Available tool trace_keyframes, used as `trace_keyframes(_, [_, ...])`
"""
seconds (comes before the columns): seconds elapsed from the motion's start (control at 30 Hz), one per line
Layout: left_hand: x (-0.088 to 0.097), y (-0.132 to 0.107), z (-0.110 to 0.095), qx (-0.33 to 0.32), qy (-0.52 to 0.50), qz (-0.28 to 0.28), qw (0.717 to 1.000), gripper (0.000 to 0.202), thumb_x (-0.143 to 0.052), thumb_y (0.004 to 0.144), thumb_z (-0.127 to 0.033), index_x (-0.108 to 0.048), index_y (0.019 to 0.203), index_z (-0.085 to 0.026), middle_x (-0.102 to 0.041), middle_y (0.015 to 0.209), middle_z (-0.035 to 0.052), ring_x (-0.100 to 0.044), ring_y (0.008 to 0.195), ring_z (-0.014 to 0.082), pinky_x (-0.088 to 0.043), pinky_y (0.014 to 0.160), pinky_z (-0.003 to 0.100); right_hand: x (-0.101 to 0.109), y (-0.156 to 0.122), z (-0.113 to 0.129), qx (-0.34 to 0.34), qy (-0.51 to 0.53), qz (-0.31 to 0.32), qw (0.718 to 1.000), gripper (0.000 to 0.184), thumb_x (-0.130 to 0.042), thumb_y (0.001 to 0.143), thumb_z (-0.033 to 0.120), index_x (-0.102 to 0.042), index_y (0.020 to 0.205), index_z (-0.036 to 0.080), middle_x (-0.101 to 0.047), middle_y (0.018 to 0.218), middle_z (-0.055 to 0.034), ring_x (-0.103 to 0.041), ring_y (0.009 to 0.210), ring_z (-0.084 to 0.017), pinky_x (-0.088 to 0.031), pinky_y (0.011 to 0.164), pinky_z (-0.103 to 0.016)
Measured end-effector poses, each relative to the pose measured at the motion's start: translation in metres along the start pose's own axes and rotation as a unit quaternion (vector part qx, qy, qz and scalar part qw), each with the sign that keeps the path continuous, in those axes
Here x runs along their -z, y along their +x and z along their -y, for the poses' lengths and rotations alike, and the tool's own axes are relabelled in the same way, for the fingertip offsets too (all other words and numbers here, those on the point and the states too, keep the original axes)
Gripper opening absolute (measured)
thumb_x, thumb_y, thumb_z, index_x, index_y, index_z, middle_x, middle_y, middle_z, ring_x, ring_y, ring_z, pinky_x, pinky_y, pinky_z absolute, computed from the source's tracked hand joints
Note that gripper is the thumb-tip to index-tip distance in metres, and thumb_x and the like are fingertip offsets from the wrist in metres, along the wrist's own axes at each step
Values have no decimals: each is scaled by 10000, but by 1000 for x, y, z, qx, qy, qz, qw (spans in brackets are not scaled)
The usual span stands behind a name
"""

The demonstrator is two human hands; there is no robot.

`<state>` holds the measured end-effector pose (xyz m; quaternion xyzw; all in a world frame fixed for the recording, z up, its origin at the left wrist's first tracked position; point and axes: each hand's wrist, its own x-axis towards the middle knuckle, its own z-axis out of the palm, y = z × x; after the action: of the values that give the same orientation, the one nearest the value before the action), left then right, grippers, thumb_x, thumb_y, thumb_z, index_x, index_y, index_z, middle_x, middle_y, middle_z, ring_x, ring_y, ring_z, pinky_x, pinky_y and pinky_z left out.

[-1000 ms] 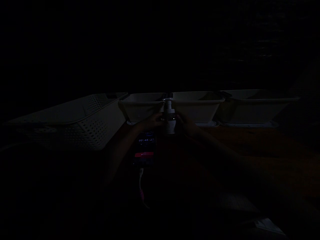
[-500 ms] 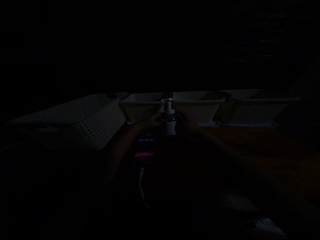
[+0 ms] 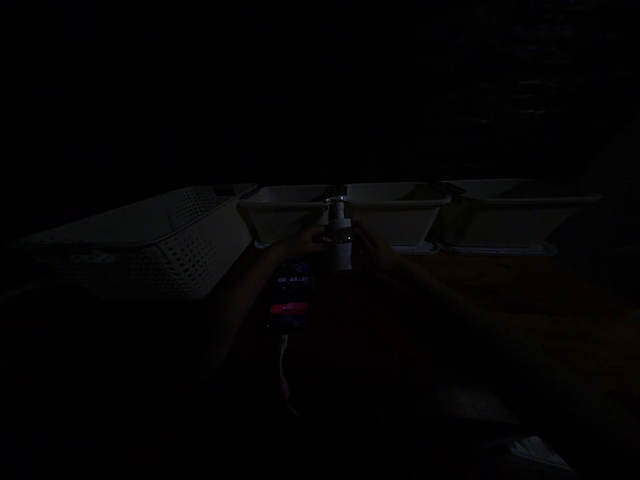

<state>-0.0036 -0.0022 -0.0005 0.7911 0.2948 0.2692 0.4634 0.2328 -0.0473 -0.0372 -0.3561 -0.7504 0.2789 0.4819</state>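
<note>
The picture is very dark. A pale pump bottle (image 3: 343, 255) stands upright in the middle, its pump head at the top. My left hand (image 3: 311, 240) grips it from the left side, and my right hand (image 3: 371, 245) holds it from the right. Most of my fingers are lost in shadow. Just below my left hand lies a phone (image 3: 290, 297) with a lit timer and a red bar on its screen.
A white perforated basket (image 3: 187, 267) stands at the left. Three pale bins (image 3: 287, 217) line the back, two of them, a middle bin (image 3: 393, 220) and a right bin (image 3: 510, 223), farther right. A white cable (image 3: 281, 357) runs from the phone. Some pale item (image 3: 539, 451) lies at the lower right.
The pump bottle has turned slightly between my hands, and its label and pump head look a little different. My fingers have shifted only slightly. The basket, bins and phone stay put.
</note>
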Motion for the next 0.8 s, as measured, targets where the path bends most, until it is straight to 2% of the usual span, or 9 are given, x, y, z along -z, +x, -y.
trace_keyframes(0.17, [-2, 1, -2, 5, 26, -17, 1000, 549, -867, 788, -406, -699, 1256, -173, -721, 1344, 136, -685, 1227, 301, -514, 1100, 502, 5, -1, 6, -14, 37, 60, 997, 765, -485, 959, 769, -484, 1547, 280, -476, 1659, -85, -413, 1563, -355, -284, 1297, -629])
trace_keyframes(0.27, [-3, 1, -2, 3, 33, -11, 999, 596, -883, 754, -464, -706, 1238, -165, -731, 1309, 130, -687, 1216, 305, -522, 1079, 485, 7, -2, 10, -27, 63, 97, 993, 807, -618, 922, 648, -402, 1609, 283, -458, 1671, -91, -426, 1552, -371, -303, 1285, -642])
trace_keyframes(0.4, [-2, 0, -1, -7, 37, -7, 999, 662, -880, 726, -537, -697, 1245, -170, -705, 1359, 128, -656, 1272, 322, -503, 1101, 482, 9, -2, 10, -35, 65, 122, 990, 893, -713, 866, 488, -342, 1632, 217, -518, 1612, -147, -479, 1512, -370, -350, 1277, -608])
trace_keyframes(0.53, [0, 1, 1, -13, 37, 5, 999, 696, -874, 723, -531, -675, 1278, -162, -679, 1408, 143, -641, 1303, 329, -489, 1124, 482, 12, -2, 6, -37, 92, 128, 987, 923, -775, 796, 356, -359, 1606, 200, -553, 1568, -171, -554, 1440, -370, -433, 1221, -606])
trace_keyframes(0.8, [2, 5, 6, 6, 38, 6, 999, 624, -844, 773, -475, -673, 1289, -170, -691, 1384, 137, -642, 1298, 341, -486, 1128, 505, 18, 0, 3, -63, 90, 134, 985, 868, -811, 793, 314, -427, 1567, 231, -537, 1585, -152, -570, 1425, -362, -449, 1207, -587])
